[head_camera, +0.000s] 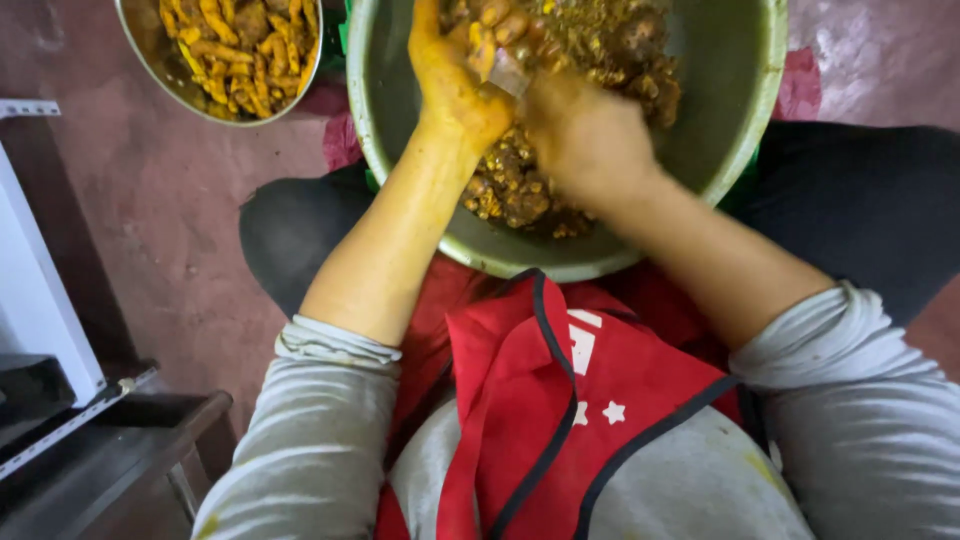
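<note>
Root piece: I see my left hand pinching a knobbly yellow root over the big green bowl, far centre.
Right hand: closed round a small blade, touching the root.
Handling: I judge it stiff, light, slick with juice; best gripped at its ends.
Far left: smaller bowl of peeled roots.

Both forearms reach forward and converge, sleeves pushed up to the elbows. The left hand, stained yellow, is curled with fingers bent inward. The right hand is closed in a fist, knuckles up, touching the left.
</note>
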